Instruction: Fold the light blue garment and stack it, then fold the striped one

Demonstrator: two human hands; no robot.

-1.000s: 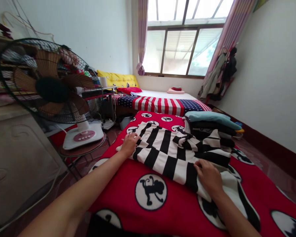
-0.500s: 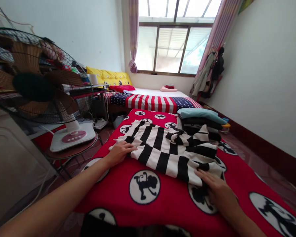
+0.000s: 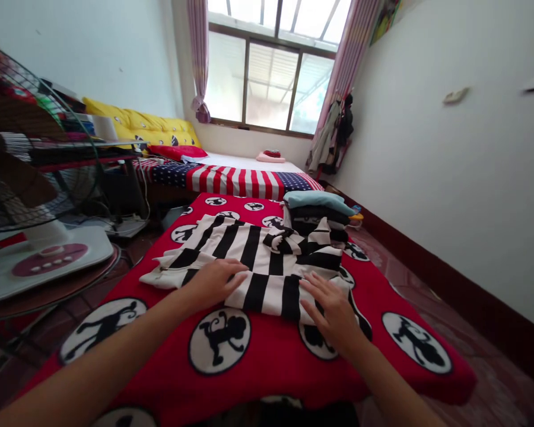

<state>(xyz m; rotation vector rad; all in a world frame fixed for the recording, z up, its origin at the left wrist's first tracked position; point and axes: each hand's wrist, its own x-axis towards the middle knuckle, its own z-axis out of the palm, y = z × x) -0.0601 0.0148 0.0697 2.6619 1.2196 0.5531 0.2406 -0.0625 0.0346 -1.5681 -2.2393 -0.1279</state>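
A black-and-white striped garment (image 3: 255, 249) lies spread on the red table cover (image 3: 267, 356) before me, partly bunched at its far right. My left hand (image 3: 217, 280) rests over its near edge, left of the middle, fingers stretched to the right. Close to the near right part is my right hand (image 3: 332, 305), palm down with its fingers apart on the cloth. Neither hand grips the fabric. Just beyond the garment's right side, folded clothes (image 3: 318, 207) form a stack with a light blue piece on top.
On a round stool at the left stands an electric fan (image 3: 48, 249). A bed (image 3: 240, 178) with a stars-and-stripes cover is beyond the table, under the window (image 3: 271, 83). Clothes hang (image 3: 333, 133) by the right wall (image 3: 449, 178).
My view has turned to the right. My left hand has moved off the garment's left corner towards its middle, and that side lies flatter. My right hand has shifted inward with its fingers spread.
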